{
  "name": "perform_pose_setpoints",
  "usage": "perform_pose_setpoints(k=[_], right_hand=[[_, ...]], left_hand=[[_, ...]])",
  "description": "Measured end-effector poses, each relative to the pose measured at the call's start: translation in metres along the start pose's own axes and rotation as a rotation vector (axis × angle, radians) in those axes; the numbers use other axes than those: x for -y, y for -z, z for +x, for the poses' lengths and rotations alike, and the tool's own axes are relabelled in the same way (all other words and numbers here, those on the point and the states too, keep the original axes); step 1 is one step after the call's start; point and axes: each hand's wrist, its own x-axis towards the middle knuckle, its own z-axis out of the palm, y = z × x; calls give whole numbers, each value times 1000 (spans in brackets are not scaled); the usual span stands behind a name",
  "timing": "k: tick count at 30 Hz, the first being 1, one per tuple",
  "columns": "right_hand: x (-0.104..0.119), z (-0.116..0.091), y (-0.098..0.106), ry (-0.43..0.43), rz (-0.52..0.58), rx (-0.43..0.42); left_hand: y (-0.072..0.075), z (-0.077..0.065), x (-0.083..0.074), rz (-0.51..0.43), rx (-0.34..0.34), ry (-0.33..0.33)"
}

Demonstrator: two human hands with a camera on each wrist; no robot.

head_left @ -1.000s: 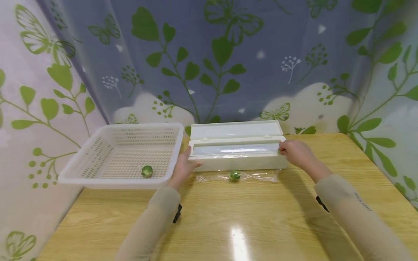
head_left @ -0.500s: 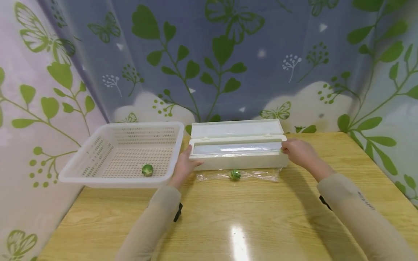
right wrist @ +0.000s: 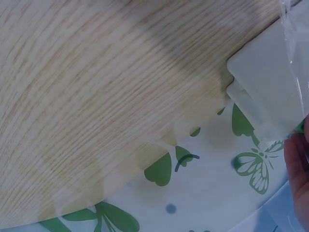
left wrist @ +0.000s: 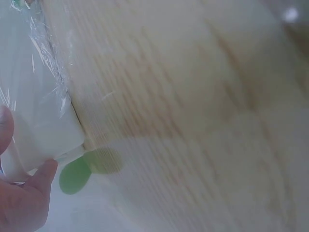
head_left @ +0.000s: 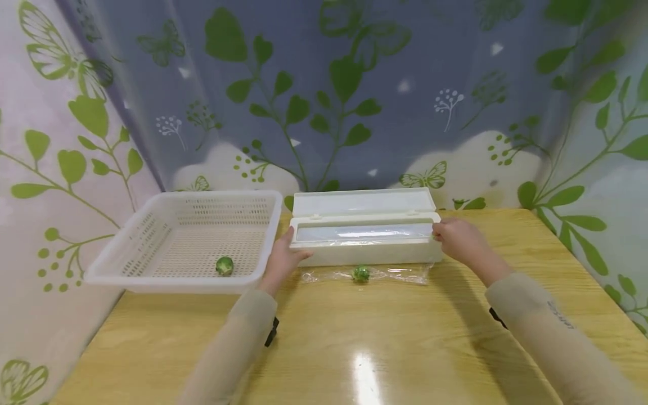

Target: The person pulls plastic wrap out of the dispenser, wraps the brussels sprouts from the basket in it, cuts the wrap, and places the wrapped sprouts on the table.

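Note:
A long white cling film box [head_left: 367, 253] stands on the table with its lid raised, and clear film [head_left: 400, 274] hangs over its front edge. My left hand [head_left: 284, 260] grips the box's left end, thumb on the near side; the left wrist view shows its fingers [left wrist: 43, 179] at the box corner. At the right end, my right hand [head_left: 459, 239] pinches a small green slider [right wrist: 300, 127], mostly hidden by the fingers. A Brussels sprout [head_left: 361, 274] lies under the film in front of the box.
A white perforated basket [head_left: 177, 284] stands left of the box, with another Brussels sprout [head_left: 224, 266] inside. The wooden table [head_left: 324, 349] reaches back to a blue, leaf-patterned curtain [head_left: 304, 84].

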Motion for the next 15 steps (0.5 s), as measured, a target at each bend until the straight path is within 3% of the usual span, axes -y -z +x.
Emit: perform_pose_setpoints(k=[4, 15], right_hand=[[6, 2, -8, 41, -2, -48], [-6, -6, 1, -58, 26, -21]], left_hand=[[6, -7, 6, -9, 8, 25], [-1, 0, 0, -21, 26, -6]])
